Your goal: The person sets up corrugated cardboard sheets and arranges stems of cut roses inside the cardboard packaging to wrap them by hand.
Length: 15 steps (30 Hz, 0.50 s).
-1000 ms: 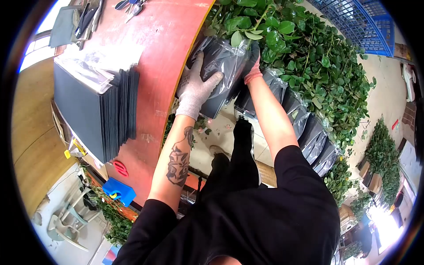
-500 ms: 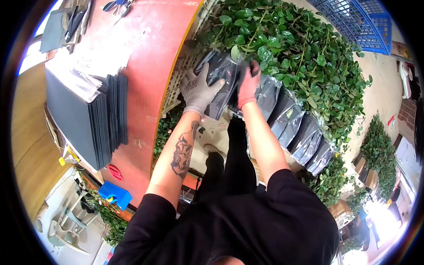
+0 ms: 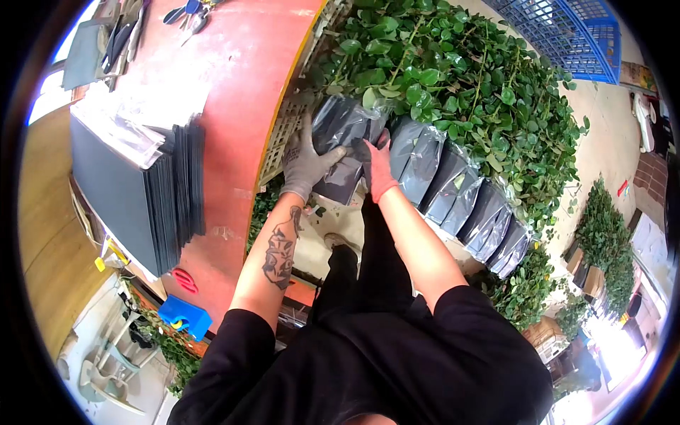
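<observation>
A leafy bundle wrapped in dark paper and clear plastic [image 3: 347, 127] is between my two hands, its green leaves at the top end. My left hand [image 3: 310, 168], in a grey glove, grips its left side with the thumb laid across the front. On its right edge closes my right hand [image 3: 379, 168], in a pink glove with dark fingertips. Several similar wrapped bundles [image 3: 450, 180] stand in a row to the right, with green foliage [image 3: 453, 64] spreading out behind them.
To my left is a red table [image 3: 241, 92] bearing a stack of dark sheets [image 3: 134, 191], red-handled scissors [image 3: 185, 280], a blue tape dispenser [image 3: 184, 316] and tools [image 3: 190, 15]. A pale plastic crate [image 3: 287, 134] stands along its edge. Blue crates [image 3: 567, 35] are at the upper right.
My right hand has moved down and left along the bundle's right edge. My left hand has shifted slightly left and down, and its fingers now sit along the bundle's side.
</observation>
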Tool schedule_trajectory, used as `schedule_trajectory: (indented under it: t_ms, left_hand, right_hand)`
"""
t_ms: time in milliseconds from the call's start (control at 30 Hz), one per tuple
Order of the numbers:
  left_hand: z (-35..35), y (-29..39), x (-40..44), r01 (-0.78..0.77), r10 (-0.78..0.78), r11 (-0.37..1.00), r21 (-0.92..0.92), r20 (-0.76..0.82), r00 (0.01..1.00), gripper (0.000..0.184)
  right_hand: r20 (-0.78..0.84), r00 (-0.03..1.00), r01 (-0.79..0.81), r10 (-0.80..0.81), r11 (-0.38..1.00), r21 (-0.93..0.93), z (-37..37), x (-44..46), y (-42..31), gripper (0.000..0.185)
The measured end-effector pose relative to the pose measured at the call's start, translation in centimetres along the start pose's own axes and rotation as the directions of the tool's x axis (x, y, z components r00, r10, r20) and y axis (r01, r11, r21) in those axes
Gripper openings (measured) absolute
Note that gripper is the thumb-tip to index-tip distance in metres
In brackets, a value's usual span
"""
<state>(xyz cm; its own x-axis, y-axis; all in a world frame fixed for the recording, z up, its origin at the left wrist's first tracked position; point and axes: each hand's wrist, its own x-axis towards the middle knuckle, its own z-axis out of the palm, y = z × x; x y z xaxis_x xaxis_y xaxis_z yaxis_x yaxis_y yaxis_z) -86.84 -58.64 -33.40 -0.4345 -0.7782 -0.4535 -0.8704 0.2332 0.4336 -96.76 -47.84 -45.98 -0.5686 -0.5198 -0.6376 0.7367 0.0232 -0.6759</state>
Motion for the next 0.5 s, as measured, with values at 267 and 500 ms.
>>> schedule_trajectory:
  t_ms: [267,500]
  left_hand:
    - [-0.9,-1.0,1.7,-0.004,0.036,0.959,-0.283,0.106,0.994,0.103]
    - [-3.5,0.5,-0.8,-0.081,0.076,0.972,-0.221,-0.03,0.997,0.088]
  right_hand:
    - [-0.111,0.993,-0.067,0.037,0.956,-0.284,2.1,-1.0,-0.9,0.085]
    - [0.117,0.96,0.276,-0.254,0.928,-0.249,1.2,-3.9,2.9,0.072]
